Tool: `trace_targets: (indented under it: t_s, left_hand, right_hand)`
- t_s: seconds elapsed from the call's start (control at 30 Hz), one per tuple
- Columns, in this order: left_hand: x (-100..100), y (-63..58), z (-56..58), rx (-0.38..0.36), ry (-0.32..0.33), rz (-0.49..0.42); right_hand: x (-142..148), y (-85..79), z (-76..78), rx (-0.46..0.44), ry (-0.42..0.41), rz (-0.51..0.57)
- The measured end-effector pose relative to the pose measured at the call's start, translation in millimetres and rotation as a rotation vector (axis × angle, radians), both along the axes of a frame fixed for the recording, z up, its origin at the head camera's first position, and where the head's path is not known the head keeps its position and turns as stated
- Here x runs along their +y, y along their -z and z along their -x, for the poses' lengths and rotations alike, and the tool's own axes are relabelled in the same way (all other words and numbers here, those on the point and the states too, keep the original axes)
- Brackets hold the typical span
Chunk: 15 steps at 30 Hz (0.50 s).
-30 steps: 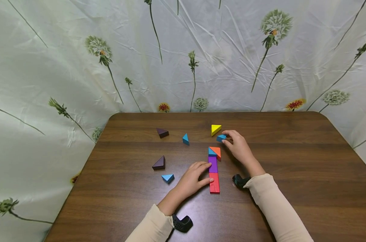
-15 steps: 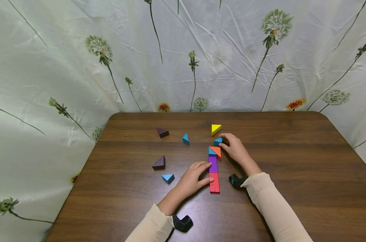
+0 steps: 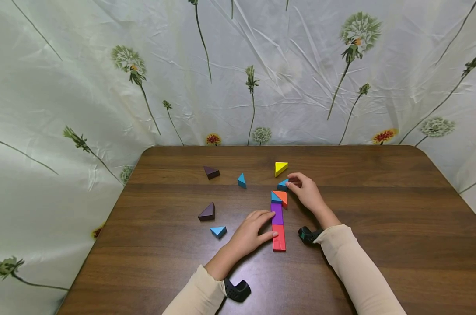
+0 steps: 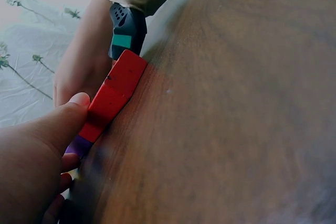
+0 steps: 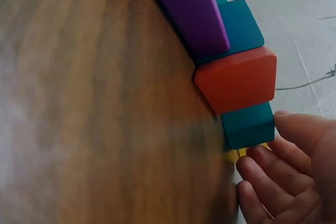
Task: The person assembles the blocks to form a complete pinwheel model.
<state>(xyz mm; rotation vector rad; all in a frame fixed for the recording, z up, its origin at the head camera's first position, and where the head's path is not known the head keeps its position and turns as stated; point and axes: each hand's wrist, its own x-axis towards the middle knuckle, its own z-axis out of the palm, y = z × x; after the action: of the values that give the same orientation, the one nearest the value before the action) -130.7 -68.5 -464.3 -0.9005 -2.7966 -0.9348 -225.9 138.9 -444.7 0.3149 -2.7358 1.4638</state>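
Note:
A red rectangular block (image 3: 279,239) and a purple block (image 3: 277,214) lie end to end on the brown table. My left hand (image 3: 249,232) rests its thumb on the red block and a fingertip on the purple one. Beyond them, a small blue triangular block (image 3: 275,198) fits against an orange triangular block (image 3: 282,197). My right hand (image 3: 306,191) pinches another blue triangular block (image 3: 283,185) just past that pair. In the right wrist view the thumb touches this blue block (image 5: 248,125), which appears right beside the orange block (image 5: 239,80).
A yellow triangular block (image 3: 280,168) lies behind the right hand. To the left are two dark purple triangular blocks, one far (image 3: 211,173) and one near (image 3: 208,212), and two blue triangular blocks, one far (image 3: 242,181) and one near (image 3: 218,232). A flowered cloth (image 3: 230,87) hangs behind the table.
My right hand has brought the blue triangular block a little nearer and to the left, toward the blue and orange pair, and turned it slightly. The left hand stays put.

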Motion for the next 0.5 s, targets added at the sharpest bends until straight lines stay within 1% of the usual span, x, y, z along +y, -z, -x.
trace_targets:
  t_s: [0.17, 0.37, 0.5]
  left_hand:
    - [-0.1, 0.2, -0.2, 0.009, 0.0, 0.004]
    - [0.4, -1.3, -0.4, -0.019, -0.007, 0.008]
    - [0.1, -0.7, -0.2, -0.011, -0.004, 0.007]
  right_hand:
    - [-4.8, -1.4, -1.5, -0.007, -0.022, 0.016]
    - [-8.5, -3.6, -2.1, -0.033, -0.055, 0.034]
    - [-8.6, -3.2, -1.9, -0.05, -0.066, 0.035]
